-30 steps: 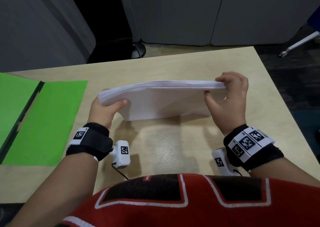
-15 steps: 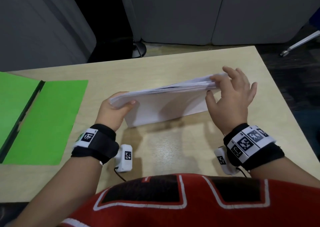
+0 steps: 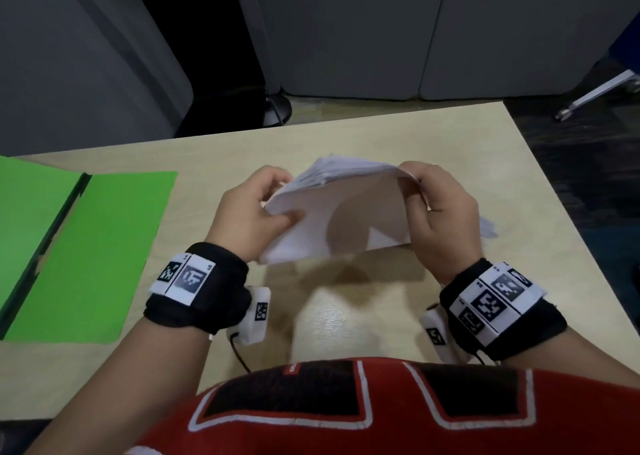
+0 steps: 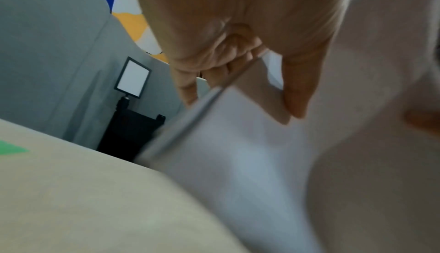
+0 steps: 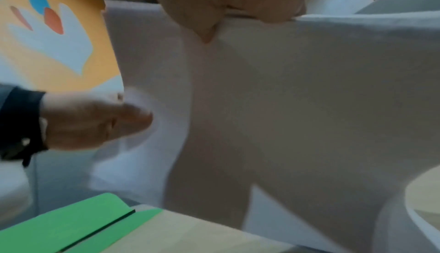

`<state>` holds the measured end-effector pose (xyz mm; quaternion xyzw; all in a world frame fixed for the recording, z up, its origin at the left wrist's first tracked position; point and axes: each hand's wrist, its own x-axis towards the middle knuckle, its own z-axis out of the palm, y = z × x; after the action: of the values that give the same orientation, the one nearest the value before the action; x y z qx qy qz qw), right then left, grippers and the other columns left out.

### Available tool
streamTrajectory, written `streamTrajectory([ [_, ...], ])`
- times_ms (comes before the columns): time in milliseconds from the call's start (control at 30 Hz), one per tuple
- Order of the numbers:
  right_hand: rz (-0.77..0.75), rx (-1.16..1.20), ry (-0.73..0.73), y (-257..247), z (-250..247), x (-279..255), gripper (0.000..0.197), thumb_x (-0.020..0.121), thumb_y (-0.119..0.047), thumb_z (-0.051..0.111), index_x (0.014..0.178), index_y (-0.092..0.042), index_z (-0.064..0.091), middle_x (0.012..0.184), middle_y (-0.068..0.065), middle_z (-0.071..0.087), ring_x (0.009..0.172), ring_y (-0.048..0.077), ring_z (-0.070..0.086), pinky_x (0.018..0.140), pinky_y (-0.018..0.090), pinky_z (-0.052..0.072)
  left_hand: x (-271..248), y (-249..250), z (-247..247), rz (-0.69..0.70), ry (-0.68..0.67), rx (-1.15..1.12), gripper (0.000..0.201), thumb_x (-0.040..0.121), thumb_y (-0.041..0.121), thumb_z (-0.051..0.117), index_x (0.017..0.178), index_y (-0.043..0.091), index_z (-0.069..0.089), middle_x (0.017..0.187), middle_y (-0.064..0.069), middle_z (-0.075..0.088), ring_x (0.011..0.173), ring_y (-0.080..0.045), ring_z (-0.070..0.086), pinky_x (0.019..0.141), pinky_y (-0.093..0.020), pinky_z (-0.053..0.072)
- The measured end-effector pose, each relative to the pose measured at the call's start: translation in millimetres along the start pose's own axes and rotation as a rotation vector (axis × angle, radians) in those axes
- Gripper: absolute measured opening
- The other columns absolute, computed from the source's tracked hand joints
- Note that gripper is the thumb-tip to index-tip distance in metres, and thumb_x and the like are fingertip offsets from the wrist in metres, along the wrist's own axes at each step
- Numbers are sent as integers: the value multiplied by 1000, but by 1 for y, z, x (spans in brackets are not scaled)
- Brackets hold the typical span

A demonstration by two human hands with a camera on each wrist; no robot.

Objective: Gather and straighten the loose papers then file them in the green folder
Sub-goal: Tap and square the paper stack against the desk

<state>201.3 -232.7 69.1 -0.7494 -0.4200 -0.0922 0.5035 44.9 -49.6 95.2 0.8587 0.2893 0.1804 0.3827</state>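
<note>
Head view showed the table bearing the green folder, lying open at far left, likely ready for filing. Above the table's middle, the paper stack stood on edge, probably for squaring, left hand and right hand each pinching a side.
</note>
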Motion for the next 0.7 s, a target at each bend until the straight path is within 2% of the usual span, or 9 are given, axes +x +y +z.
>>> streamTrajectory([
  [33, 31, 51, 40, 0, -2, 1, 25, 90, 1, 49, 103, -10, 67, 92, -6, 64, 87, 11, 59, 80, 36, 49, 1, -5, -4, -33, -34, 60, 25, 74, 20, 79, 83, 34, 60, 80, 9, 67, 72, -8, 60, 60, -11, 40],
  [100, 82, 144, 85, -1, -3, 1, 25, 91, 2, 47, 102, -9, 67, 90, -11, 62, 85, 0, 57, 78, 23, 45, 3, -9, -11, -75, -10, 97, 24, 74, 21, 79, 72, 32, 58, 70, 9, 62, 63, -2, 56, 56, -11, 39],
  [200, 159, 230, 142, -4, -6, 1, 29, 94, 2, 46, 101, -21, 64, 84, -27, 59, 80, -13, 52, 73, 10, 40, 8, -1, -23, -46, 250, -71, 27, 73, 17, 80, 68, 28, 56, 60, 13, 58, 52, 5, 49, 52, -9, 38],
  [267, 231, 282, 163, -4, -7, 1, 27, 98, -3, 45, 101, -26, 59, 82, -28, 60, 77, -15, 52, 69, 6, 38, 11, 9, -33, 46, 394, -236, 30, 73, 12, 80, 73, 29, 55, 59, 20, 59, 55, 7, 49, 56, -12, 42],
  [300, 263, 308, 163, -3, -8, 0, 24, 99, -5, 44, 102, -26, 57, 83, -27, 60, 76, -15, 52, 69, 5, 39, 11, 15, -37, 111, 417, -346, 31, 75, 8, 78, 78, 29, 55, 61, 20, 61, 58, 6, 52, 59, -15, 45],
  [367, 325, 355, 147, 0, -8, -2, 26, 100, -6, 42, 99, -28, 55, 81, -29, 60, 75, -14, 51, 69, 6, 40, 9, 27, -38, 208, 371, -572, 29, 79, 1, 73, 85, 24, 57, 69, 16, 69, 66, 1, 61, 65, -20, 52],
  [433, 390, 397, 129, 5, -7, -5, 30, 100, -7, 41, 93, -33, 54, 79, -30, 60, 73, -12, 51, 69, 9, 41, 7, 32, -33, 233, 290, -685, 22, 79, 7, 72, 87, 25, 64, 79, 12, 74, 75, -3, 66, 71, -24, 55],
  [567, 476, 448, 88, 12, -8, -11, 28, 100, -9, 41, 93, -32, 56, 81, -23, 61, 76, -4, 53, 72, 20, 44, -4, 29, -18, 170, 218, -686, 15, 78, 21, 67, 86, 33, 73, 81, 12, 75, 74, -4, 67, 68, -25, 55],
  [700, 390, 521, 187, 7, -12, -12, 27, 95, -5, 41, 92, -28, 54, 82, -20, 58, 79, 0, 50, 74, 20, 42, -10, 34, -22, 214, 256, -759, 18, 80, 22, 62, 87, 33, 74, 82, 13, 76, 77, -6, 68, 71, -31, 57],
])
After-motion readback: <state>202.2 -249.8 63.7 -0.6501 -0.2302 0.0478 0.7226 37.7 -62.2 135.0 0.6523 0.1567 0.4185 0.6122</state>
